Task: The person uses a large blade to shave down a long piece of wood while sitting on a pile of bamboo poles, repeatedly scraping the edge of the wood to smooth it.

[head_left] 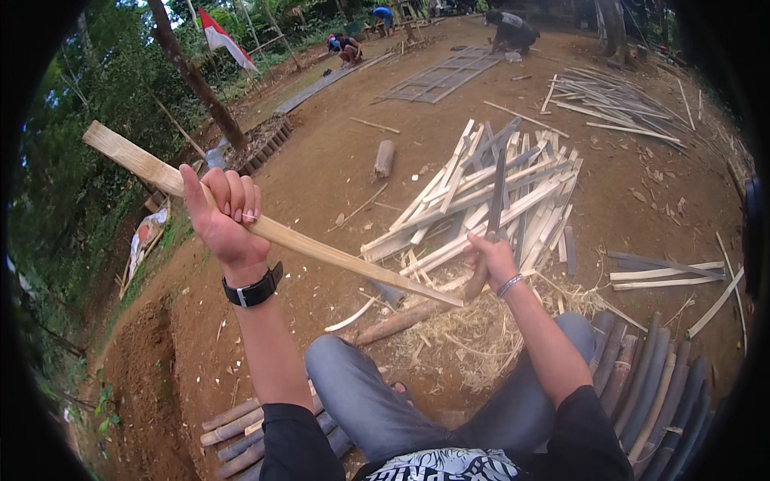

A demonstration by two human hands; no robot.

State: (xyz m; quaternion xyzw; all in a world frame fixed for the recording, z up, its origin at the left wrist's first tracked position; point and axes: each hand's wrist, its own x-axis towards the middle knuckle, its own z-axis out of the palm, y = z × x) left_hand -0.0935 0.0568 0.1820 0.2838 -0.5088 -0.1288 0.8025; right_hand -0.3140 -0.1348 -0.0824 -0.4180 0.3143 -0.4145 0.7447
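My left hand (230,215) is raised on the left, its fingers wrapped round a long, pale bamboo slat (345,255). The slat slants down to the right, and its lower end hangs over a log (401,322) lying in front of my knees. On the right, my right hand (495,260) grips the curved wooden handle of a machete (499,186). Its dark blade points up and away, apart from the slat. Behind the blade lies a heap of split bamboo slats (473,192), pale and grey. Curly shavings (473,345) cover the ground around the log.
Whole bamboo poles (654,377) lie at my right, and more poles (241,437) at my lower left. A short log piece (385,159) and a lattice frame (441,76) rest farther off. Several people crouch or bend in the background, one person (513,34) beside the frame.
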